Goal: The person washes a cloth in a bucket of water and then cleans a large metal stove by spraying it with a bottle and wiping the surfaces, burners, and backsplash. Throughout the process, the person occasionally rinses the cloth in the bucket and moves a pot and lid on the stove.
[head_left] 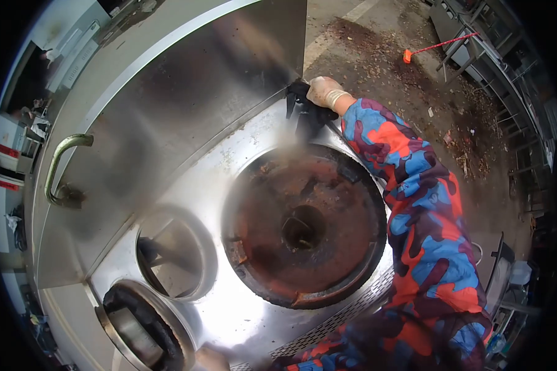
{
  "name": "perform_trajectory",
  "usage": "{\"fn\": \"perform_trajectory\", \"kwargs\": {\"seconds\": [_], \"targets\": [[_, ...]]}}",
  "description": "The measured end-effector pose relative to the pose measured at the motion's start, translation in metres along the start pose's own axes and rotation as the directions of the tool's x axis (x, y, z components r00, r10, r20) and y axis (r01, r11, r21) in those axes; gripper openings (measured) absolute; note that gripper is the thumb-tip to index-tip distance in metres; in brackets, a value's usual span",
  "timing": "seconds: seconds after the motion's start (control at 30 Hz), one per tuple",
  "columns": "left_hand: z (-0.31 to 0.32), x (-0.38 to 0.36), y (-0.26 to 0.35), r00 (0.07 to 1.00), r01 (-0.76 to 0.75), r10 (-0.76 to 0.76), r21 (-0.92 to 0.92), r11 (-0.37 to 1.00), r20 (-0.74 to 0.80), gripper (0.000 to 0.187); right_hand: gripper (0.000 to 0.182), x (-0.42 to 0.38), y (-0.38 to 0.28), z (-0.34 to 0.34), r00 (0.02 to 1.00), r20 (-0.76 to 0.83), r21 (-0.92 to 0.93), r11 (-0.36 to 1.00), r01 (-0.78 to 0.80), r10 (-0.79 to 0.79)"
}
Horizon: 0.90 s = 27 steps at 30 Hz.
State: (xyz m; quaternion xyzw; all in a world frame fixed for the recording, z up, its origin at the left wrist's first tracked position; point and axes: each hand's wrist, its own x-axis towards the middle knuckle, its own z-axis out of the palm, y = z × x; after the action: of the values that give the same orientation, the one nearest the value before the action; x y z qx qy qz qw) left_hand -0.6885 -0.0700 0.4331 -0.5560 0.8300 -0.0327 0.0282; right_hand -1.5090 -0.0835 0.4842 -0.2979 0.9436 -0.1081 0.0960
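My right hand (325, 93), in a pale thin glove, is closed on a black cloth (309, 111) at the far corner of a steel stove top (229, 315). The cloth touches the metal beside the upright steel back panel (185, 93). Below it lies the large round burner (266, 222), with a rusty brown bowl, a dark broken rim and a hole in its middle. My left hand (211, 359) shows only in part at the bottom edge, near the stove's front left. It is blurred and its fingers cannot be made out.
Left of the burner is a round opening (173, 253), with a blackened ring-edged pot well (139, 334) below it. A curved metal pipe (65, 161) juts from the back panel. Debris litters the floor (377, 68), where an orange-headed tool (408, 56) lies near metal racks (507, 80).
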Motion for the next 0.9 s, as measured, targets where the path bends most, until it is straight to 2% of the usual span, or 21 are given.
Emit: {"fn": "perform_trajectory", "kwargs": {"seconds": [0.07, 0.13, 0.17, 0.2, 0.23, 0.27, 0.3, 0.33, 0.4, 0.43, 0.47, 0.53, 0.6, 0.63, 0.67, 0.7, 0.73, 0.8, 0.83, 0.87, 0.9], "targets": [[-0.012, 0.001, 0.003, 0.981, -0.009, -0.025, 0.174, 0.985, 0.193, 0.020, 0.028, 0.025, -0.004, 0.014, 0.977, -0.210, -0.068, 0.997, -0.042, 0.026], [-0.026, 0.008, 0.017, 0.970, -0.030, -0.032, 0.252, 0.967, 0.241, 0.018, 0.032, 0.015, -0.001, 0.055, 0.927, -0.375, -0.056, 0.998, -0.013, -0.009], [-0.034, 0.012, 0.026, 0.956, -0.049, -0.049, 0.323, 0.945, 0.288, 0.017, 0.037, 0.018, -0.008, 0.053, 0.962, -0.271, -0.126, 0.991, -0.047, 0.011], [-0.040, 0.013, 0.031, 0.940, -0.072, -0.070, 0.392, 0.917, 0.335, 0.019, 0.037, 0.020, -0.008, 0.052, 0.961, -0.275, -0.116, 0.992, -0.044, 0.011], [-0.041, 0.009, 0.031, 0.942, -0.073, -0.066, 0.395, 0.916, 0.329, 0.019, 0.033, 0.019, -0.003, 0.049, 0.970, -0.236, -0.146, 0.989, 0.022, -0.057], [-0.037, 0.004, 0.027, 0.973, 0.028, -0.073, 0.201, 0.979, 0.221, 0.020, 0.030, 0.020, 0.002, 0.041, 0.971, -0.204, -0.175, 0.980, 0.089, -0.124], [-0.027, 0.004, 0.020, 0.990, 0.106, -0.103, -0.020, 0.994, 0.098, 0.022, 0.030, 0.022, 0.001, 0.032, 0.977, -0.192, -0.119, 0.991, 0.067, -0.089], [0.001, 0.002, 0.000, 0.990, 0.097, -0.094, -0.022, 0.995, 0.109, 0.028, 0.030, 0.038, 0.001, 0.021, 0.968, -0.230, -0.111, 0.991, 0.072, -0.097], [-0.029, 0.009, 0.020, 0.983, 0.073, -0.084, 0.071, 0.995, 0.161, 0.029, 0.031, 0.058, -0.002, 0.012, 0.981, -0.177, 0.265, 0.964, -0.025, 0.074], [-0.035, 0.012, 0.029, 0.986, 0.074, -0.083, 0.066, 0.995, 0.141, 0.029, 0.032, 0.046, -0.014, -0.016, 0.963, -0.269, 0.212, 0.977, 0.026, 0.032], [-0.042, 0.013, 0.034, 0.987, 0.090, -0.090, 0.004, 0.996, 0.135, 0.029, 0.032, 0.044, -0.022, -0.037, 0.959, -0.281, 0.220, 0.975, 0.032, 0.032], [-0.044, 0.016, 0.033, 0.989, 0.101, -0.093, -0.061, 0.993, 0.119, 0.030, 0.033, 0.044, -0.033, -0.078, 0.811, -0.585, 0.279, 0.942, 0.188, 0.011], [-0.029, 0.011, 0.022, 0.980, 0.116, -0.113, -0.006, 0.993, 0.167, 0.031, 0.037, 0.034, -0.055, -0.128, 0.645, -0.760, 0.379, 0.864, 0.332, 0.085], [-0.023, 0.008, 0.018, 0.980, 0.118, -0.116, 0.001, 0.993, 0.162, 0.031, 0.039, 0.043, -0.060, -0.133, 0.543, -0.837, 0.337, 0.844, 0.417, 0.066], [-0.016, 0.007, 0.017, 0.992, 0.100, -0.100, 0.003, 0.995, 0.073, 0.030, 0.042, 0.051, -0.063, -0.137, 0.429, -0.902, 0.281, 0.823, 0.493, 0.051], [-0.013, 0.004, 0.013, 0.997, 0.082, -0.081, 0.008, 0.997, -0.013, 0.030, 0.049, 0.049, -0.068, -0.127, 0.344, -0.939, 0.145, 0.902, 0.408, -0.004], [-0.018, 0.003, 0.017, 0.996, 0.084, -0.084, 0.012, 0.996, -0.018, 0.030, 0.054, 0.045, -0.069, -0.112, 0.287, -0.957, 0.067, 0.935, 0.347, -0.038], [-0.030, 0.007, 0.026, 0.974, 0.203, -0.191, -0.095, 0.974, 0.125, 0.029, 0.055, 0.057, -0.051, -0.054, 0.324, -0.944, 0.018, 0.967, 0.254, -0.067], [-0.015, 0.004, 0.011, 0.958, 0.231, -0.219, -0.047, 0.972, 0.184, 0.029, 0.055, 0.061, -0.039, -0.017, 0.487, -0.874, 0.088, 0.986, 0.144, 0.007], [-0.013, 0.000, 0.006, 0.960, 0.230, -0.217, -0.054, 0.972, 0.179, 0.028, 0.054, 0.048, -0.034, 0.002, 0.631, -0.771, 0.137, 0.990, 0.022, 0.092], [-0.007, 0.001, 0.003, 0.965, 0.228, -0.216, -0.067, 0.971, 0.150, 0.027, 0.053, 0.036, -0.025, 0.019, 0.818, -0.519, 0.259, 0.958, -0.123, 0.246]]}}
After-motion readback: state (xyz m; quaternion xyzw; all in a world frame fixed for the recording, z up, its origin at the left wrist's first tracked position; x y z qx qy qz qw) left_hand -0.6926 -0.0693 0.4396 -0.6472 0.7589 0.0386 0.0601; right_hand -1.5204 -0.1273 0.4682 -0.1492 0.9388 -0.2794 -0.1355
